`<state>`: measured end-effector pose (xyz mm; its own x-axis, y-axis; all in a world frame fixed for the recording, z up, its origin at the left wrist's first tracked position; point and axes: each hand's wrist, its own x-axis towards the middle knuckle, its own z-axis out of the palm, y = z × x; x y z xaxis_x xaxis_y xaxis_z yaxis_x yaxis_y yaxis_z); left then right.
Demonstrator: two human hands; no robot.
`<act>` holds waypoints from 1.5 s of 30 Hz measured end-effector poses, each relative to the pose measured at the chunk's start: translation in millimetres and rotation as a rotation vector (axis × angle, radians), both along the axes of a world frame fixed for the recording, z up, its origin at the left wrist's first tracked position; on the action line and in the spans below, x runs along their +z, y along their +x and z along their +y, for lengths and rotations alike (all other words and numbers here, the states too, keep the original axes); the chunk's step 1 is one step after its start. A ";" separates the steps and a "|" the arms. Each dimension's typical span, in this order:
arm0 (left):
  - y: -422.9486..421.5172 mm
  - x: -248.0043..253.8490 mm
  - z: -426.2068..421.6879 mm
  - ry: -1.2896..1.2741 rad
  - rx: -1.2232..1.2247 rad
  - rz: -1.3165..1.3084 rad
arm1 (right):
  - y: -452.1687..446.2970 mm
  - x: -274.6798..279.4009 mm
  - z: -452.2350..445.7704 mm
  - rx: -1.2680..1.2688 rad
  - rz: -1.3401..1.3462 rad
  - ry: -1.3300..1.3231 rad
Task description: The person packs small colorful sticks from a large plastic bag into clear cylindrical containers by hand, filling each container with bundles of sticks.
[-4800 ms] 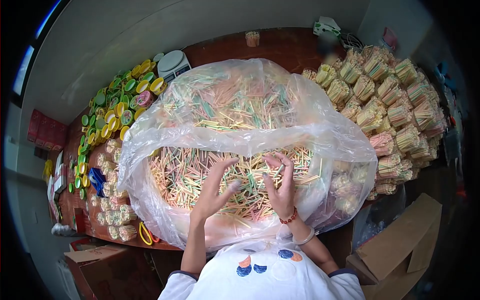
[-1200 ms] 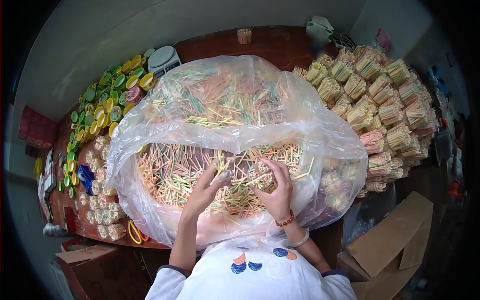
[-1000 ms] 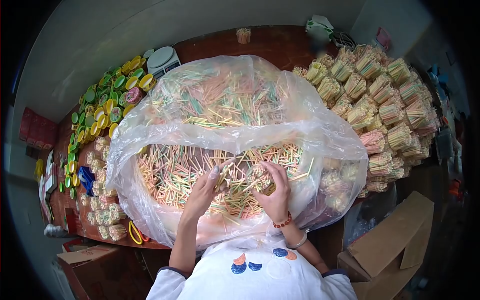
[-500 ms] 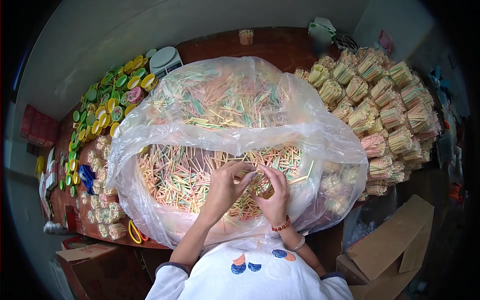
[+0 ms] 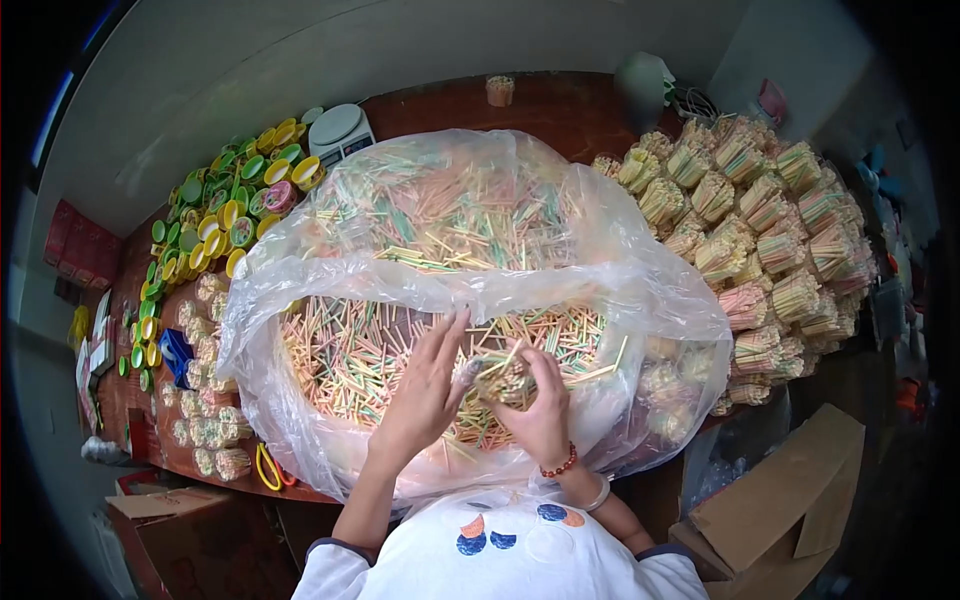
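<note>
My right hand [image 5: 541, 410] is curled around a bundle of thin sticks [image 5: 504, 380], whose end faces up toward me. Just left of it, my left hand [image 5: 416, 395] is held out flat with its fingers stretched forward; the thumb is close to the bundle. Both hands are above the opening of a big clear plastic bag [image 5: 252, 370]. Inside the bag lie many loose sticks [image 5: 340, 365] in pink, yellow, green and orange. Whether they are straws or something else, I cannot tell.
Stacked stick bundles [image 5: 770, 240] rise on the right, and smaller bundles [image 5: 215, 430] stand at left. Yellow and green round containers [image 5: 215, 225] lie behind them near a white scale [image 5: 337, 125]. A blue tape dispenser-like object [image 5: 176, 357], scissors [image 5: 270, 468] and cardboard boxes [image 5: 775, 500] are around.
My left hand has moved off the bundle to the left, and its fingers have straightened. The right hand has shifted slightly left and down with the bundle still in it. The view has tilted slightly.
</note>
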<state>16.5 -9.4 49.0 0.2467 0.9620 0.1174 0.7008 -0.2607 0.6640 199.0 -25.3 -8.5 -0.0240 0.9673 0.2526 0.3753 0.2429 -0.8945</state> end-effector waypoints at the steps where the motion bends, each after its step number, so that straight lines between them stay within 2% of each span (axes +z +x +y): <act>1: 8.2 -8.3 1.0 -0.036 -0.069 -0.156 | -6.2 12.5 -2.8 0.058 0.073 -0.075; 3: 26.0 -14.1 -1.4 -0.007 -0.142 -0.182 | -15.1 11.6 -4.5 0.023 0.066 -0.040; 4: 30.2 -14.6 0.4 0.152 -0.133 -0.117 | -12.4 14.5 -1.6 0.007 -0.029 0.028; 6: 29.2 -7.6 -3.5 0.066 -0.073 -0.212 | -6.5 21.7 0.2 0.013 -0.032 0.027; 7: 24.5 -7.6 -3.0 0.149 -0.078 -0.212 | -2.7 25.2 0.4 0.031 -0.030 0.017; 9: 11.0 2.1 -7.9 0.084 0.022 -0.299 | 13.3 30.6 4.6 0.067 0.002 -0.056; 10: 1.0 4.8 -6.0 0.122 -0.003 -0.219 | 21.5 34.3 10.5 0.064 0.012 -0.055; 12: -12.0 7.2 -8.6 0.207 0.074 0.212 | 34.8 44.8 19.1 0.047 -0.181 0.036; 13: -14.8 11.5 -9.4 0.190 0.068 0.213 | 41.0 48.4 22.8 0.078 -0.277 0.061; 15: -10.4 19.5 -10.0 -0.021 0.093 -0.133 | 43.9 56.5 32.9 0.122 -0.192 0.015; 18: 14.2 23.5 -2.8 0.070 -0.118 -0.123 | 31.5 53.3 38.4 0.115 -0.266 0.089; 19: 20.7 17.9 -1.0 0.010 -0.180 -0.118 | 28.2 58.2 39.1 0.153 -0.157 -0.007; 20: 24.5 16.9 -1.9 0.029 -0.177 -0.122 | 22.9 60.4 40.2 0.205 -0.047 -0.108; 25: -5.6 13.5 -6.1 0.103 -0.094 -0.174 | 12.1 55.8 40.5 0.147 -0.034 -0.032; 27: -10.9 21.9 -9.5 0.083 -0.098 -0.116 | 4.8 56.5 38.4 0.160 -0.014 -0.028; 28: -12.9 16.4 -8.8 0.196 -0.112 -0.024 | 0.0 57.2 35.4 0.154 -0.083 -0.007; 30: -13.2 18.0 -14.2 0.175 -0.010 0.017 | -17.9 57.4 26.6 0.163 -0.218 0.078; 31: -19.9 16.9 -18.0 0.140 0.022 -0.091 | -26.1 54.8 26.2 0.203 -0.235 0.159; 33: -37.9 24.4 -28.7 -0.037 0.099 -0.118 | -46.3 52.3 23.3 0.288 -0.240 0.250; 36: -73.3 33.4 -50.1 -0.045 0.325 -0.193 | -74.2 50.8 16.8 0.487 -0.027 0.144; 37: -91.3 36.4 -57.7 0.087 0.444 -0.180 | -77.5 61.1 18.3 0.543 -0.057 0.147; 39: -134.6 53.6 -80.9 0.062 0.762 0.014 | -71.4 54.7 27.0 0.585 -0.073 0.082; 41: -182.4 56.1 -102.6 0.210 1.037 0.180 | -57.0 44.6 39.3 0.476 -0.106 0.030; 43: -227.5 54.9 -118.5 0.223 1.179 0.370 | -38.9 33.6 55.8 0.354 -0.164 0.000; 45: -272.2 33.3 -122.0 0.196 1.167 0.427 | -22.8 22.2 71.9 0.293 -0.091 -0.071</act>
